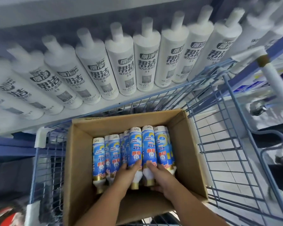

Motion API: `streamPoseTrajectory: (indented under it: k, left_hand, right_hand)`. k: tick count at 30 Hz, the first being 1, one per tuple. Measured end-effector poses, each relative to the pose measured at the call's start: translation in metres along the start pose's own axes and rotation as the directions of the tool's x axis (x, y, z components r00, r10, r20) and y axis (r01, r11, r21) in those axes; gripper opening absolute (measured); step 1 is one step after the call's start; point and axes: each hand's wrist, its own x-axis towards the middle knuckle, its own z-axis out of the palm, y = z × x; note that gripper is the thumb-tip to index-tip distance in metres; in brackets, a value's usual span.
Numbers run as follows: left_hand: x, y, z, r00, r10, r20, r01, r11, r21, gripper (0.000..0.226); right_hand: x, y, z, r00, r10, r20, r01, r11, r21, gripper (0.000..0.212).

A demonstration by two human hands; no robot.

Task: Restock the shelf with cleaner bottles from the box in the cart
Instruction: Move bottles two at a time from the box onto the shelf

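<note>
Shelf white bottles | box in cart | both hands gripping blue bottles

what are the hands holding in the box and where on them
Each hand grips blue bottles lying in the box at their lower bodies, near the white shoulders above the gold caps: the left hand on one bottle, the right hand on its neighbour.

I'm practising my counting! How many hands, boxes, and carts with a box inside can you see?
Hands: 2, the left hand and right hand, both on the blue bottles
Boxes: 1, the cardboard box
Carts holding a box: 1, the blue cart
Total: 4
The bottles overlap too much to count.
</note>
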Motion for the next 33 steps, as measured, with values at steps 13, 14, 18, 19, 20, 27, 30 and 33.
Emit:
streamPoseTrajectory:
  k: [13, 14, 18, 19, 20, 27, 30, 33]
  left_hand:
    - [-0.093, 0.033, -0.007, 0.983, 0.111, -0.144, -0.126, 0.987, -0.101, 0.061]
    - [-0.104, 0.033, -0.008, 0.978, 0.128, -0.162, -0.146, 0.984, -0.102, 0.067]
    - [-0.154, 0.040, -0.014, 0.953, 0.205, -0.223, -0.248, 0.950, -0.188, 0.072]
    - [-0.171, 0.043, -0.018, 0.944, 0.238, -0.230, -0.289, 0.932, -0.219, 0.059]
    - [-0.187, 0.047, -0.020, 0.932, 0.270, -0.241, -0.326, 0.915, -0.236, 0.054]
    - [-0.268, 0.076, -0.049, 0.826, 0.457, -0.331, -0.550, 0.781, -0.294, 0.083]
    - [-0.319, 0.092, -0.063, 0.774, 0.532, -0.344, -0.626, 0.723, -0.291, 0.065]
    - [-0.352, 0.114, -0.081, 0.740, 0.577, -0.346, -0.669, 0.686, -0.286, 0.064]
  right_hand:
    - [-0.077, -0.019, -0.006, 0.974, -0.227, 0.022, 0.227, 0.974, -0.019, 0.072]
    - [-0.089, -0.021, -0.007, 0.965, -0.259, 0.043, 0.260, 0.965, -0.016, 0.072]
    - [-0.142, -0.026, -0.009, 0.915, -0.387, 0.119, 0.395, 0.917, -0.053, 0.068]
    - [-0.156, -0.028, -0.009, 0.896, -0.426, 0.129, 0.435, 0.898, -0.058, 0.061]
    - [-0.170, -0.029, -0.009, 0.874, -0.466, 0.136, 0.478, 0.876, -0.066, 0.059]
    - [-0.270, -0.051, 0.002, 0.732, -0.657, 0.182, 0.680, 0.722, -0.127, 0.080]
    - [-0.311, -0.065, 0.010, 0.684, -0.703, 0.197, 0.728, 0.673, -0.129, 0.086]
    - [-0.347, -0.079, 0.022, 0.633, -0.743, 0.215, 0.771, 0.631, -0.088, 0.081]
